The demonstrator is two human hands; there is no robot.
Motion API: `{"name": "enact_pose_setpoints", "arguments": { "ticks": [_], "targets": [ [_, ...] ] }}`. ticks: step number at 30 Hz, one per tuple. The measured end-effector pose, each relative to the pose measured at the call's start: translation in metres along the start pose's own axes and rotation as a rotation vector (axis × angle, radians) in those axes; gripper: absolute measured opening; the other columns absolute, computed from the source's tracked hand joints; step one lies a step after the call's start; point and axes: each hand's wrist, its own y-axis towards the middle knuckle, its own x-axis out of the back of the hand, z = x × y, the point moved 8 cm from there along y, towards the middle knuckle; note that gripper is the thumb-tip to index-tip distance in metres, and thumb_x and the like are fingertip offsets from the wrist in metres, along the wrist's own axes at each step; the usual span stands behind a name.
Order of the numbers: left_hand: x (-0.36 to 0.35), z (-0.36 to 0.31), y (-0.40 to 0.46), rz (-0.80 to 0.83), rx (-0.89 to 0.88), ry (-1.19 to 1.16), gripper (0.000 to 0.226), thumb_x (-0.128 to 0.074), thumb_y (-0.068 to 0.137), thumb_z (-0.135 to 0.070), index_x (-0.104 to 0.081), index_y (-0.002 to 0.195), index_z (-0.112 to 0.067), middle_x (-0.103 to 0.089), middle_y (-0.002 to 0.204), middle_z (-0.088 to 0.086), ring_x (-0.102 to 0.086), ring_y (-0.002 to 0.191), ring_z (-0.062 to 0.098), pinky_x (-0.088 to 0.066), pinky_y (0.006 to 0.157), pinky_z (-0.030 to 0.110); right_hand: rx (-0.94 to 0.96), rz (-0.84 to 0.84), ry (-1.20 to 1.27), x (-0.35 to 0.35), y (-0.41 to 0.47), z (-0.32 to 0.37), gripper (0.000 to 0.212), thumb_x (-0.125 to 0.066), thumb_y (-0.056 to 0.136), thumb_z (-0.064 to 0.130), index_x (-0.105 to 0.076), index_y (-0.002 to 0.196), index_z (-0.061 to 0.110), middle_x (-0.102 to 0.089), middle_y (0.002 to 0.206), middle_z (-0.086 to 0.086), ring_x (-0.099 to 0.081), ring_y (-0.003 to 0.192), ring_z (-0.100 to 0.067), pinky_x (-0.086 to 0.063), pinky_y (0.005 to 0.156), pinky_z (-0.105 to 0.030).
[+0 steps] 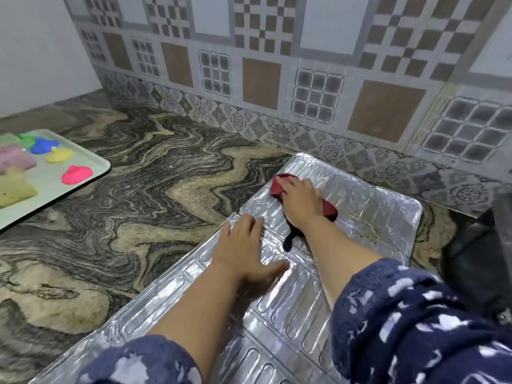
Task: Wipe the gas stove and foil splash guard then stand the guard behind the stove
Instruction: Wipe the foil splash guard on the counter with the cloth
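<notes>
The silver foil splash guard lies flat on the marbled counter, running from the bottom middle toward the tiled wall. My right hand presses a red cloth onto the guard's far panel; a dark corner of the cloth trails out under the wrist. My left hand rests flat with spread fingers on the guard's nearer panel, holding nothing. A dark object at the right edge may be the gas stove; too little of it shows to tell.
A pale green tray with several coloured dough shapes sits on the counter at the far left. The marbled counter stretches between tray and guard. The patterned tiled wall runs along the back.
</notes>
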Motion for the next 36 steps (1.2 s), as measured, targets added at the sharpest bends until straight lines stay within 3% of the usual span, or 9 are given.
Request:
{"name": "enact_pose_setpoints", "arguments": {
  "ticks": [4, 10, 18, 31, 36],
  "targets": [
    [-0.014, 0.001, 0.005, -0.014, 0.036, -0.076, 0.118, -0.019, 0.065, -0.091, 0.005, 0.154, -0.017, 0.009, 0.162, 0.009, 0.014, 0.149, 0.019, 0.009, 0.120, 0.048, 0.043, 0.121, -0.030, -0.020, 0.020, 0.008, 0.051, -0.031, 0.099, 0.029, -0.023, 0.149, 0.035, -0.018, 0.160, 0.009, -0.016, 0.146, -0.023, -0.016, 0.116, -0.049],
    [-0.017, 0.002, 0.005, -0.044, 0.057, -0.071, 0.116, -0.012, 0.064, -0.092, 0.007, 0.154, -0.020, 0.010, 0.162, 0.007, 0.015, 0.148, 0.017, 0.010, 0.119, 0.048, -0.204, 0.122, -0.050, -0.011, 0.026, -0.058, 0.056, -0.032, 0.098, 0.023, -0.016, 0.152, 0.027, -0.010, 0.161, 0.006, -0.006, 0.149, -0.021, -0.003, 0.119, -0.051],
    [-0.017, 0.002, 0.007, -0.060, 0.041, -0.077, 0.116, -0.011, 0.066, -0.092, 0.009, 0.153, -0.019, 0.017, 0.161, -0.001, 0.016, 0.148, 0.014, 0.010, 0.119, 0.049, -0.496, 0.097, -0.089, 0.003, -0.033, -0.128, 0.059, -0.031, 0.098, 0.028, -0.010, 0.153, 0.023, -0.005, 0.162, 0.001, -0.001, 0.150, -0.023, -0.001, 0.119, -0.051],
    [-0.019, 0.001, 0.007, -0.034, 0.034, -0.090, 0.120, -0.011, 0.062, -0.093, 0.009, 0.153, -0.016, 0.016, 0.161, -0.002, 0.016, 0.148, 0.014, 0.007, 0.119, 0.049, -0.750, 0.008, -0.019, 0.016, -0.123, -0.121, 0.060, -0.034, 0.096, 0.029, -0.015, 0.152, 0.019, -0.010, 0.161, -0.006, -0.009, 0.147, -0.028, -0.011, 0.117, -0.045],
    [-0.017, 0.001, 0.007, -0.026, 0.024, -0.078, 0.120, -0.010, 0.063, -0.092, 0.009, 0.153, -0.015, 0.016, 0.161, 0.000, 0.014, 0.149, 0.015, 0.006, 0.119, 0.050, -0.676, -0.138, -0.022, 0.023, -0.137, -0.087, 0.043, -0.048, 0.091, 0.024, -0.049, 0.134, 0.024, -0.045, 0.143, 0.000, -0.029, 0.133, -0.026, -0.026, 0.102, -0.040]
  ]
}}
